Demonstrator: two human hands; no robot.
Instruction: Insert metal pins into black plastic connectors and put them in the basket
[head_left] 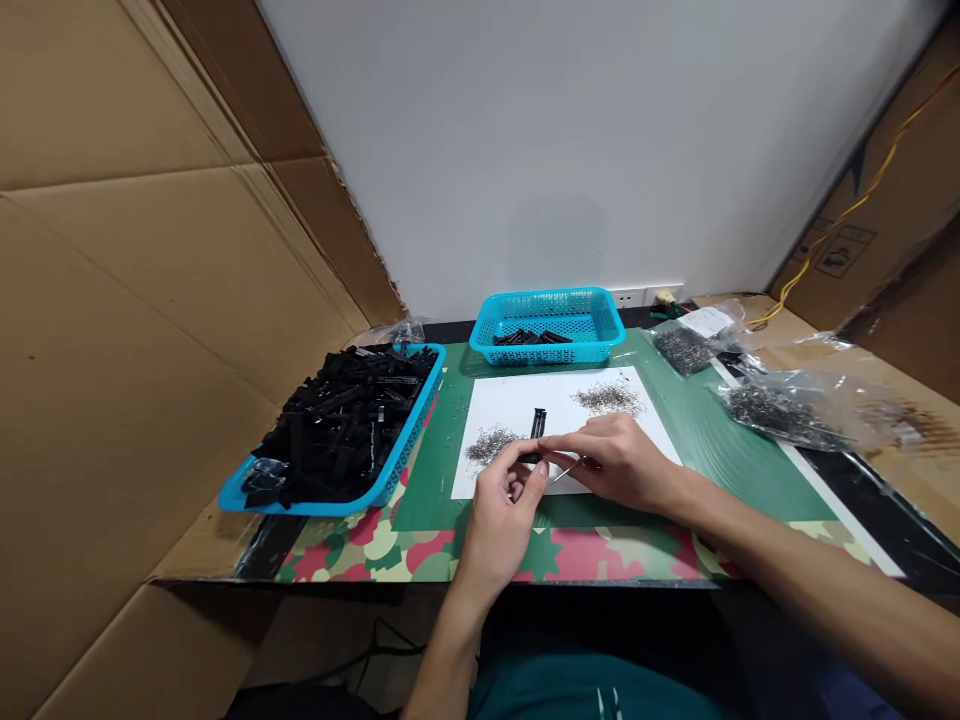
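My left hand (502,510) is closed around a long, narrow black plastic part (538,422), whose far end sticks up beyond my fingertips. My right hand (619,455) is closed on a thin metal tool (568,469), perhaps tweezers, and its fingers meet the same black part. The lower end of the part is hidden by my fingers. Both hands are over a white sheet of paper (517,395). One pile of tiny metal wire pieces (489,445) lies left of the part, and another pile (607,398) lies behind my right hand.
A blue basket heaped with black parts (409,440) stands at left. Behind the paper, another blue basket (547,354) holds fewer black parts. Clear bags of small metal pieces (780,410) lie at right. Cardboard (150,270) walls the left side; a green mat (720,450) covers the table.
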